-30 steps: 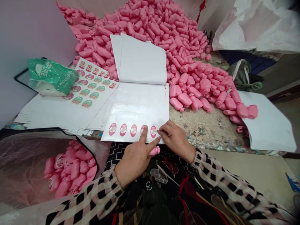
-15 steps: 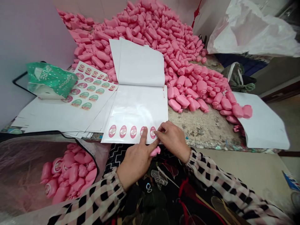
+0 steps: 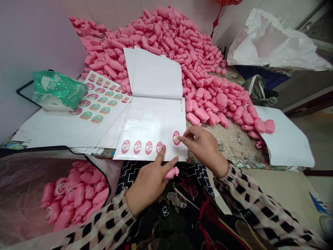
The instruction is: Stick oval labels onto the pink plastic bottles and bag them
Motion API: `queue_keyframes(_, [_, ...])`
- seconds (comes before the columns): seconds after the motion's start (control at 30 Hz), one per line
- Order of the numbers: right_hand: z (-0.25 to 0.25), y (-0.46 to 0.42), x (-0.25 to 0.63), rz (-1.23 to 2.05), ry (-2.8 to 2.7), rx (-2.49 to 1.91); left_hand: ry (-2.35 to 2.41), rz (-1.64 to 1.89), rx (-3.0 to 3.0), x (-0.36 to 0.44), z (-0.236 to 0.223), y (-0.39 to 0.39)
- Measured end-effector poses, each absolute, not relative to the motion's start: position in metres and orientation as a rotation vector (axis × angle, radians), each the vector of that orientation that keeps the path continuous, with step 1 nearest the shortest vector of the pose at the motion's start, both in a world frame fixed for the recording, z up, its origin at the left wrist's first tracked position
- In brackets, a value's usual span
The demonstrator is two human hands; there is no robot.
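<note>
My left hand (image 3: 149,180) is wrapped round a small pink bottle (image 3: 172,172) at my lap, its forefinger stretched onto the near edge of a white sticker sheet (image 3: 153,121). My right hand (image 3: 204,146) pinches an oval pink sticker (image 3: 176,138) lifted off the sheet's lower right corner. Several oval stickers (image 3: 142,147) remain in a row along the sheet's near edge.
A huge heap of pink bottles (image 3: 182,55) fills the back of the table (image 3: 223,146). A green packet (image 3: 58,89) lies on sheets of green and pink stickers (image 3: 101,99) at left. A bag with labelled bottles (image 3: 73,198) sits lower left. White paper (image 3: 286,142) lies right.
My right hand has peeled the rightmost sticker off the sheet and raised it. The left hand has stayed pressing the sheet's edge with the bottle in it.
</note>
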State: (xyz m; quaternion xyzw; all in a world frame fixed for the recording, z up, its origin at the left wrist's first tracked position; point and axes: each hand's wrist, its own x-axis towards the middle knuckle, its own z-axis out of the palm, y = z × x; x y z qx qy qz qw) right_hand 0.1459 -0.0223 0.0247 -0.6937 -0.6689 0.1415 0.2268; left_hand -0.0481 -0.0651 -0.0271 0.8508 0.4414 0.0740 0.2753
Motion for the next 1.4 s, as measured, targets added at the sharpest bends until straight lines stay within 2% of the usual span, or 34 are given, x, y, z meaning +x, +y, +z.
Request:
queue_keyframes(0.07, [0.019,-0.023,0.154,0.551,-1.668,-1.798,1.083,0.379,2.011,-0.052,-0.020,-0.065])
queue_keyframes(0.2, [0.013,-0.032,0.148,0.942,-1.319,-1.491,0.841,0.632,1.063,-0.051,-0.004,-0.056])
queue_keyframes(0.3, [0.015,-0.045,0.130,1.050,-1.266,-1.420,0.691,0.707,0.511,-0.045,0.000,-0.045])
queue_keyframes(0.37, [0.016,-0.052,0.120,1.060,-1.301,-1.421,0.666,0.747,0.340,-0.040,-0.003,-0.040])
queue_keyframes(1.0, [0.002,-0.063,0.111,0.951,-1.552,-1.490,0.699,0.788,0.420,-0.034,-0.017,-0.044])
queue_keyframes(1.27, [-0.003,-0.065,0.112,1.023,-1.555,-1.446,0.658,0.777,0.531,-0.035,-0.016,-0.046])
queue_keyframes(1.4, [0.003,-0.068,0.117,0.783,-1.771,-1.513,0.700,0.767,0.731,-0.036,-0.013,-0.048])
